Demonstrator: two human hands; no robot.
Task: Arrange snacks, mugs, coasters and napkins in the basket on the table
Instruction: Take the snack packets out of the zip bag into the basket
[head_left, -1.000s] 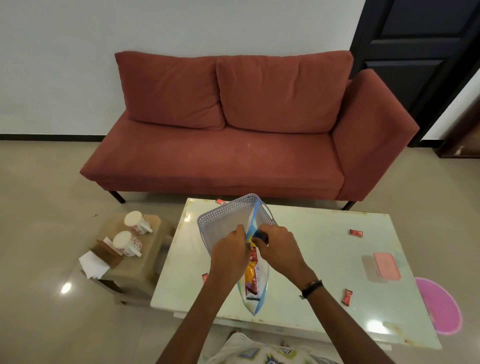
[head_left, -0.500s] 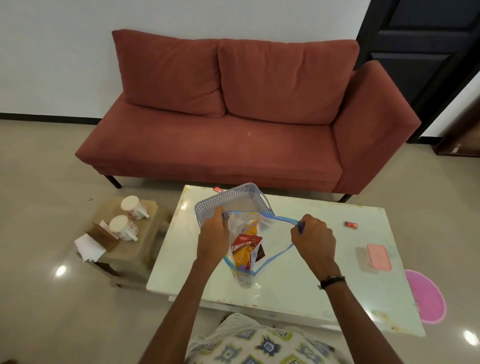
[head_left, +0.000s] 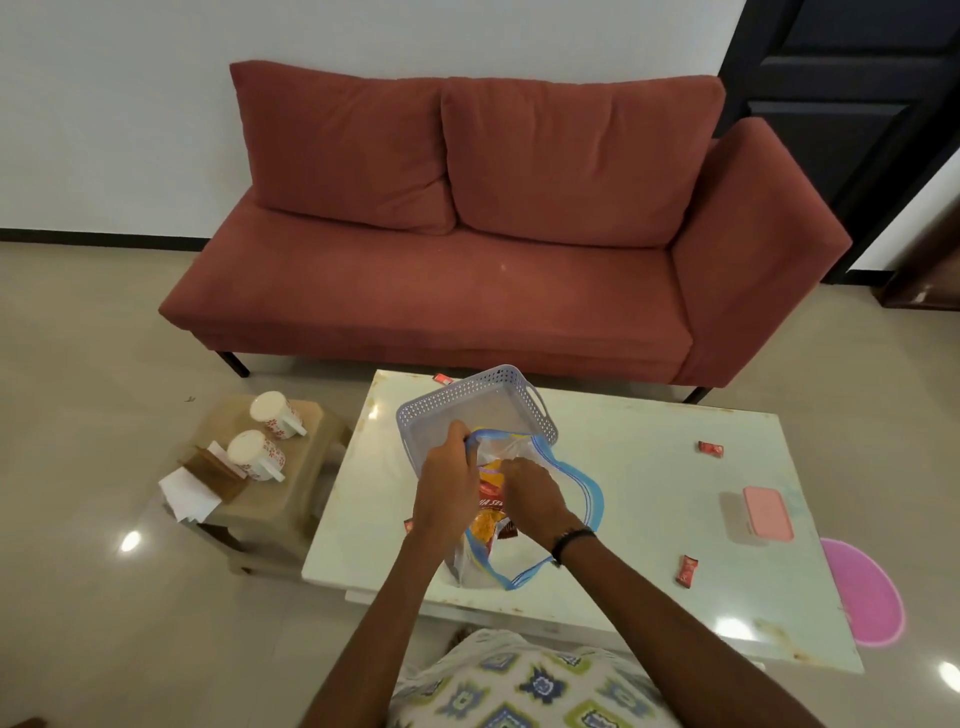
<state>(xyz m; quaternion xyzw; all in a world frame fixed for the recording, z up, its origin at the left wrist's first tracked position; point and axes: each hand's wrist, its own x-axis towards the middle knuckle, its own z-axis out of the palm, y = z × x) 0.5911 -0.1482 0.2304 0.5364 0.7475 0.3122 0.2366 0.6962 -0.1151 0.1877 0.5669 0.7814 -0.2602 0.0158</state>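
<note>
A clear zip bag (head_left: 569, 512) with a blue rim stands open on the white table (head_left: 639, 483), holding orange and red snack packets (head_left: 487, 525). My left hand (head_left: 444, 486) grips the bag's left rim. My right hand (head_left: 532, 499) reaches inside the bag, its fingers closed around a snack packet. Just behind the bag sits the grey perforated basket (head_left: 467, 402). Two white mugs (head_left: 275, 413) (head_left: 254, 454) with red flowers, brown coasters (head_left: 210, 470) and white napkins (head_left: 187, 496) rest on a low stool (head_left: 291, 499) left of the table.
Small red sachets (head_left: 710, 449) (head_left: 687, 570) (head_left: 441, 378) lie scattered on the table. A pink lidded box (head_left: 767, 513) sits near the right edge. A red sofa (head_left: 467, 270) stands behind, and a pink mat (head_left: 862, 592) lies on the floor at right.
My right hand let go of the bag's right rim and moved left into the bag onto the snacks. The left hand keeps holding the rim. My head view shifted slightly.
</note>
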